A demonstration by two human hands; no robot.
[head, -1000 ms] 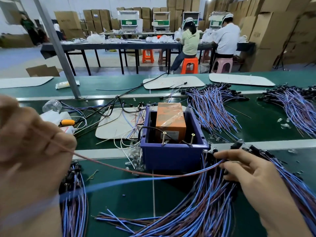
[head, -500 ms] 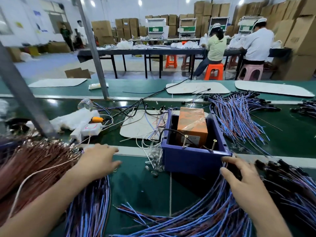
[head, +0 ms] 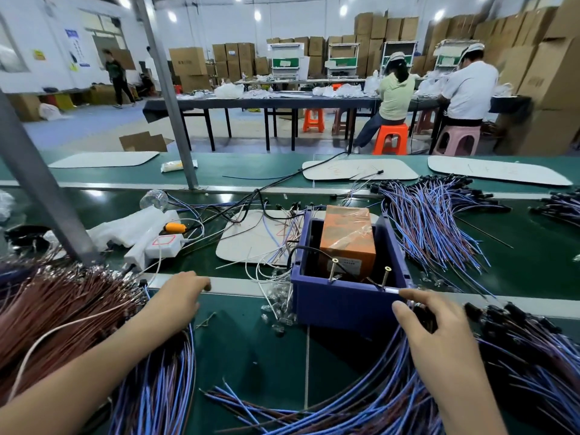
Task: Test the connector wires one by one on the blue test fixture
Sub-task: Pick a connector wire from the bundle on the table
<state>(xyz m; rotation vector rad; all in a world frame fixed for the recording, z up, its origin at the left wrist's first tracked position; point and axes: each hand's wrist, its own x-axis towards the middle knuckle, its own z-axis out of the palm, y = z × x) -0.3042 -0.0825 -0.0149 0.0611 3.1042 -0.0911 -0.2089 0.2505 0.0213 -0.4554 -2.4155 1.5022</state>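
Observation:
The blue test fixture [head: 345, 301] is an open blue box holding an orange block [head: 348, 237], with two upright metal pins [head: 385, 274] at its front. My left hand [head: 179, 298] rests flat, fingers straight, on the pile of red-brown and blue wires [head: 62, 302] to the fixture's left. My right hand [head: 439, 334] is at the fixture's front right corner. Its thumb and fingers curl around a black connector wire [head: 422, 315] at the edge of the pile of blue wires with black connectors [head: 518, 340].
More blue wire bundles [head: 433, 221] lie beyond the fixture on the right. A white power strip [head: 160, 246], plastic bags and loose cables sit at the left. Small clear parts [head: 276, 309] lie beside the fixture. A grey post [head: 47, 196] stands at the left. Seated people work at a far table.
A second ago both hands stretched one wire between them. My left hand has laid it on the left pile and rests there. My right hand has gone to the connectors beside the fixture.

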